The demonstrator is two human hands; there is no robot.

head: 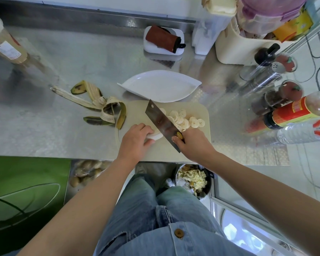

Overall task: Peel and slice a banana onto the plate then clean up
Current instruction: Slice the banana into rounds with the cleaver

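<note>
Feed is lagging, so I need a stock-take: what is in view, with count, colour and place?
cutting board: one, cream, counter's near edge
banana piece: one, pale, near left of board
knife: one, steel, blade against the banana piece
banana slices: pile, pale, on board right of blade
plate: one, white, empty, behind board
peel: one, yellow-green, left of board
bottles: several, mixed colours, counter's right
bin: one, dark, floor below counter
left hand: holds banana piece
right hand: grips knife handle

Pale cream banana slices (181,119), beige cutting board (201,110), white plate (159,85), yellow-green peel (100,103), silvery dotted countertop (81,58)
</note>
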